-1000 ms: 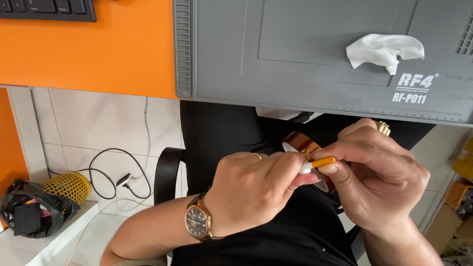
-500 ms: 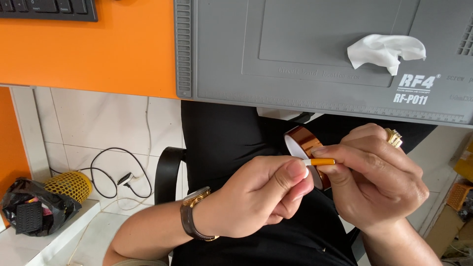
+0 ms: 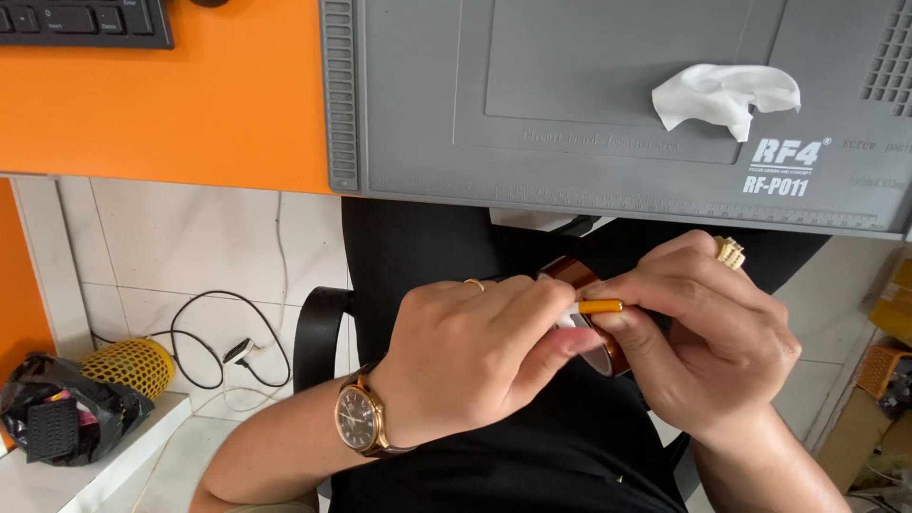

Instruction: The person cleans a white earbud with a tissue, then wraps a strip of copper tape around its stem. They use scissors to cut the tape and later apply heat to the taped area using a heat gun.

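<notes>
Holding a roll of amber tape [image 3: 597, 334] over the lap, both hands meet at the middle of the view, just below the near edge of the grey mat [image 3: 570, 114]. The right hand [image 3: 708, 347] wraps the roll from 3 o'clock, fingers curled behind it and the thumb lying across its face. The left hand [image 3: 475, 361] comes in from 9 o'clock, its thumb and forefinger pinched on the free end of the tape, which shows as a short orange strip [image 3: 600, 307] at the roll's 12 o'clock. The hands touch each other over the roll, which is mostly hidden between them; only its brown rim and part of its pale core show.

The roll looks light and stiff enough to grip by its rim or through its core. The strip is thin, limp and sticky, likely to curl, fold back on itself or cling to a fingertip, so it is best held at the very end with a light pinch while the roll is steadied.

A wristwatch [image 3: 359, 418] sits on the left wrist. A crumpled white tissue [image 3: 722, 93] lies on the mat at 1 o'clock from the hands, well apart. A keyboard [image 3: 85, 21] rests on the orange desk [image 3: 161, 114] at 10 o'clock.
</notes>
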